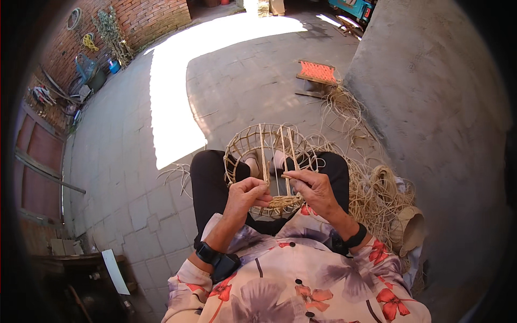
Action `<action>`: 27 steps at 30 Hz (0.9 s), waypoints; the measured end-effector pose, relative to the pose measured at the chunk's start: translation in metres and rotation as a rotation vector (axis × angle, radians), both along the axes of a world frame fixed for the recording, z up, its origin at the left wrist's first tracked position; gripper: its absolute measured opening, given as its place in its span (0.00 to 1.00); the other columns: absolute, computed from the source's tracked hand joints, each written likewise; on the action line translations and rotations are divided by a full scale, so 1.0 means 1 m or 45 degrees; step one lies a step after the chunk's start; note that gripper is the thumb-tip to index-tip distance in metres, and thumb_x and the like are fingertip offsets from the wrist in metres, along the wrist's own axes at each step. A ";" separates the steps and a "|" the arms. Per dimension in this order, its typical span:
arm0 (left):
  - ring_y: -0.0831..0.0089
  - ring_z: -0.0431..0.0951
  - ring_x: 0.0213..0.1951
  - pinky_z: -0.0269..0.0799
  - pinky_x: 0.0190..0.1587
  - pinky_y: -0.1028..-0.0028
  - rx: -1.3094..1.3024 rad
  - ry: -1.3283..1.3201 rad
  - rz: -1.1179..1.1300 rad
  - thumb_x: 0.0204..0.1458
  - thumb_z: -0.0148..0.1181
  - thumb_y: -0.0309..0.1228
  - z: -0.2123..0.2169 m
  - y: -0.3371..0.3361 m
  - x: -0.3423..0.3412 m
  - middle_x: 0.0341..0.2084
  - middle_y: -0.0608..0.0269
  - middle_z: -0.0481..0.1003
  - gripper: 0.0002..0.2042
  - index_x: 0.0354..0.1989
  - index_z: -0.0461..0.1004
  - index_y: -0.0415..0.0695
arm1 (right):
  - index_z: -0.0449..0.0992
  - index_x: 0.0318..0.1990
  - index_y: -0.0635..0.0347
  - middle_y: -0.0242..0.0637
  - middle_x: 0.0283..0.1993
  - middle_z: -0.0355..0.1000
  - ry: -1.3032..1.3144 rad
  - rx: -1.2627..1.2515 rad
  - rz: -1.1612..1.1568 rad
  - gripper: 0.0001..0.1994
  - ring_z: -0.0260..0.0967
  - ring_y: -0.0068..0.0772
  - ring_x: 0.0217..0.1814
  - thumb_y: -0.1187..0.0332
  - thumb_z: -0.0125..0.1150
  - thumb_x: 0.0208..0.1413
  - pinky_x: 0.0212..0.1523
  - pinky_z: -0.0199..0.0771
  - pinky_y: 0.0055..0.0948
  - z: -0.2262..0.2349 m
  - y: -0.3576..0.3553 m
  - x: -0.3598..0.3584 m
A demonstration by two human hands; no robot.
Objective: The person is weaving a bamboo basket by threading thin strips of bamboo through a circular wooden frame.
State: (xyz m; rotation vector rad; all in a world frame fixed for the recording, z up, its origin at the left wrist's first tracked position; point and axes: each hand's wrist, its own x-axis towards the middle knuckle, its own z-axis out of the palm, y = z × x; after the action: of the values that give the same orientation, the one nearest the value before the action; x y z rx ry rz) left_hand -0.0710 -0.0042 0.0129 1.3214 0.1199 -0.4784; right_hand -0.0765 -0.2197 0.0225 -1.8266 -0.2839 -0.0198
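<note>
A round, open basket-like frame [230, 153] of tan cord rests between my knees, with straight cords stretched across its opening. Along its near edge runs a densely woven band [284, 202]. At the left of that band is my left hand [249, 195], its fingers pinched beside the lower end of a stretched cord [264, 156]; whether they grip it is hidden. My right hand [315, 191] is closed, with a short tan strand [287, 176] between thumb and fingers, its end pointing left across the stretched cords.
Loose tan cord [379, 185] lies heaped at my right, beside a tan roll [406, 229]. Farther off stands a small stool [318, 72] with an orange woven seat. A grey wall [431, 107] rises on the right; a dark table [59, 266] stands at lower left.
</note>
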 end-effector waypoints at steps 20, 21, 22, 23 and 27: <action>0.80 0.77 0.26 0.76 0.29 0.81 -0.194 0.046 -0.002 0.59 0.56 0.32 -0.014 -0.001 -0.005 0.27 0.65 0.75 0.08 0.36 0.73 0.38 | 0.78 0.39 0.64 0.25 0.22 0.69 0.328 0.090 0.090 0.07 0.61 0.10 0.24 0.73 0.58 0.54 0.24 0.61 0.17 -0.014 0.024 0.000; 0.80 0.77 0.26 0.76 0.29 0.81 -0.192 0.046 -0.002 0.59 0.56 0.32 -0.015 0.000 -0.005 0.27 0.65 0.75 0.08 0.36 0.73 0.38 | 0.78 0.39 0.64 0.25 0.23 0.69 0.304 0.099 0.119 0.07 0.62 0.11 0.24 0.73 0.58 0.55 0.24 0.62 0.16 -0.015 0.023 0.001; 0.81 0.77 0.26 0.76 0.29 0.81 -0.205 0.060 -0.028 0.59 0.56 0.31 -0.015 0.001 -0.004 0.27 0.65 0.75 0.08 0.36 0.73 0.39 | 0.77 0.39 0.64 0.25 0.24 0.70 0.280 0.108 0.149 0.06 0.62 0.11 0.24 0.73 0.58 0.55 0.24 0.63 0.16 -0.015 0.022 0.002; 0.81 0.77 0.26 0.76 0.28 0.82 -0.217 0.073 -0.055 0.59 0.56 0.31 -0.016 0.002 -0.004 0.27 0.65 0.75 0.07 0.35 0.73 0.39 | 0.77 0.39 0.64 0.25 0.24 0.70 0.280 0.109 0.148 0.06 0.62 0.11 0.24 0.73 0.58 0.55 0.24 0.63 0.16 -0.014 0.023 0.003; 0.82 0.76 0.26 0.76 0.28 0.81 -0.305 0.151 -0.131 0.58 0.56 0.30 -0.019 0.003 -0.003 0.27 0.66 0.75 0.05 0.36 0.72 0.41 | 0.76 0.39 0.62 0.25 0.24 0.70 0.437 0.243 0.204 0.06 0.62 0.11 0.22 0.71 0.58 0.59 0.21 0.60 0.14 -0.013 0.022 0.005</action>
State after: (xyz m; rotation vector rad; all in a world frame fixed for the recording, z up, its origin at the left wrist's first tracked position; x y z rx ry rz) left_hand -0.0745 -0.0016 -0.0063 1.0681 0.0900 -0.6385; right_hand -0.0714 -0.1977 0.0092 -1.5807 -0.1771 0.3635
